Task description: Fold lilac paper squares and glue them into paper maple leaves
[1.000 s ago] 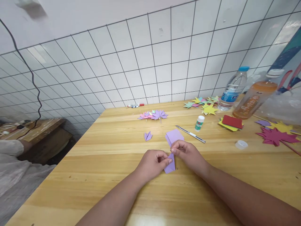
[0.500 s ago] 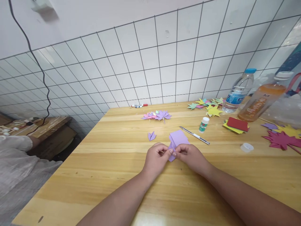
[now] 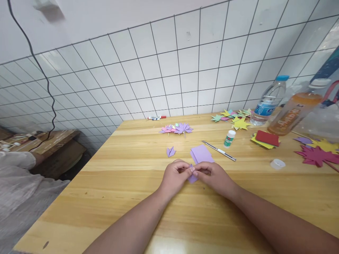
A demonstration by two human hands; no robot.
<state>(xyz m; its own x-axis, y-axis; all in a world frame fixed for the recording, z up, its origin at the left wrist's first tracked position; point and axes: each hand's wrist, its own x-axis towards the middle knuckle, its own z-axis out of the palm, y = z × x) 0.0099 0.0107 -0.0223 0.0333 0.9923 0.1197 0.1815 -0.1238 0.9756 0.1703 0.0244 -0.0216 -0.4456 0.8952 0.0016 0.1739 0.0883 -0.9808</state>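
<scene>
Between my fingertips is a small piece of purple paper (image 3: pixel 193 178), partly covered by both thumbs. My left hand (image 3: pixel 178 175) pinches its left side, and my right hand (image 3: pixel 212 176) pinches its right side, the two thumbs almost touching. Just beyond my right hand lie purple paper sheets (image 3: pixel 201 154), stacked slightly askew. A folded purple paper piece (image 3: pixel 171 151) with pointed tips rests beyond my left hand. To the right of the sheets are a slim craft knife (image 3: pixel 219 150) and an upright glue stick (image 3: pixel 229 139) with a white top.
Paper leaves (image 3: pixel 182 129) and markers (image 3: pixel 156 118) lie toward the wall. On the right are a water bottle (image 3: pixel 267 104), an orange drink bottle (image 3: pixel 293 114), coloured paper (image 3: pixel 267 138), a clear cap (image 3: pixel 278 164) and a magenta paper leaf (image 3: pixel 317 155). A person's sleeve (image 3: pixel 18 162) shows at left.
The purple paper in my hands has turned or been folded lower, so less of it shows above my fingers. Both hands keep nearly the same place and grip.
</scene>
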